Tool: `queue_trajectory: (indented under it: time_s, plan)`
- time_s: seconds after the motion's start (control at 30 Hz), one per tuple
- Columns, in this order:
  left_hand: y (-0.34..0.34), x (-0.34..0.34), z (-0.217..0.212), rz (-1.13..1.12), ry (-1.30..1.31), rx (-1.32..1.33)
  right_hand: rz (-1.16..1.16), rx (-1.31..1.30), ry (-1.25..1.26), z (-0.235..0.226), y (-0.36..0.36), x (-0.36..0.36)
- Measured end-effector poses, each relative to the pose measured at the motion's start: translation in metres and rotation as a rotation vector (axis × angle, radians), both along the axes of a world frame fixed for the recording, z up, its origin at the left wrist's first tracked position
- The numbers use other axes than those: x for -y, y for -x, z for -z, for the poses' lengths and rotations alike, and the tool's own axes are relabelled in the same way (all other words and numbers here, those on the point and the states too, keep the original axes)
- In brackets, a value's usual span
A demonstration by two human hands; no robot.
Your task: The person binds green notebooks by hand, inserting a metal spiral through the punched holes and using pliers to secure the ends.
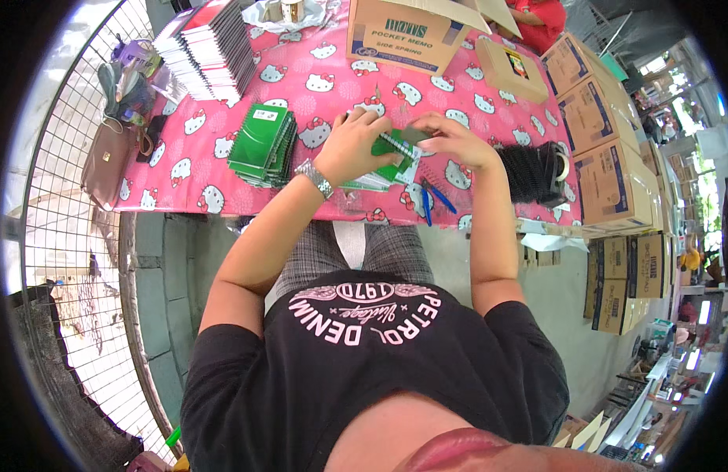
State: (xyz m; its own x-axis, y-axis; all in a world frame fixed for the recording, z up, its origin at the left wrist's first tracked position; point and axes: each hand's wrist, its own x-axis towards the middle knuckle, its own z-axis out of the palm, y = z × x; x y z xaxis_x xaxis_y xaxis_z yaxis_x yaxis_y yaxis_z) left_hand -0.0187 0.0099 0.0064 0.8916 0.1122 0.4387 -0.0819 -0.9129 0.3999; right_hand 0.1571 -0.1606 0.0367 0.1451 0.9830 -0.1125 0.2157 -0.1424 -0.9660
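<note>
In front of me on the table lies a green spiral notebook (pixel 394 146) with a wire coil along its edge, on top of white-edged pages. My left hand (pixel 354 148), with a metal watch on the wrist, grips the notebook from its left side. My right hand (pixel 458 143) is closed at its right edge, fingers and thumb pinching by a small dark grey piece (pixel 413 135) whose kind I cannot tell. Just below the right hand lie blue-handled pliers (pixel 432 198). A stack of green notebooks (pixel 262 145) stands left of my left hand.
Black spiral coils (pixel 529 173) lie at the right. A tall notebook stack (pixel 215 51) and an open carton (pixel 407 39) stand at the back. Cartons (pixel 612 185) are piled beyond the right edge. A brown pouch (pixel 108 161) sits at the left edge. A person in red (pixel 543 22) is at the far side.
</note>
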Motion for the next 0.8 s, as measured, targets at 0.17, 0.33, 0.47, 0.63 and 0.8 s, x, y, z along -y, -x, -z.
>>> queue_trajectory:
  time_s: [0.17,0.33,0.47,0.63,0.8]
  plan:
    - [-0.004,-0.016,-0.001,0.012,0.118,0.005,-0.011,-0.092,0.000,-0.004,-0.001,-0.008]
    - [-0.003,-0.035,0.005,0.029,0.163,-0.032,0.008,-0.118,-0.121,0.009,-0.007,-0.012]
    - [-0.005,-0.045,0.009,0.114,0.389,-0.075,-0.055,-0.487,-0.219,-0.006,0.005,-0.019]
    - [-0.012,-0.048,0.011,0.149,0.535,-0.087,-0.004,0.035,-0.031,0.006,-0.013,-0.031]
    - [-0.005,-0.054,0.012,0.044,0.610,-0.174,0.167,0.017,0.030,0.014,-0.007,-0.032]
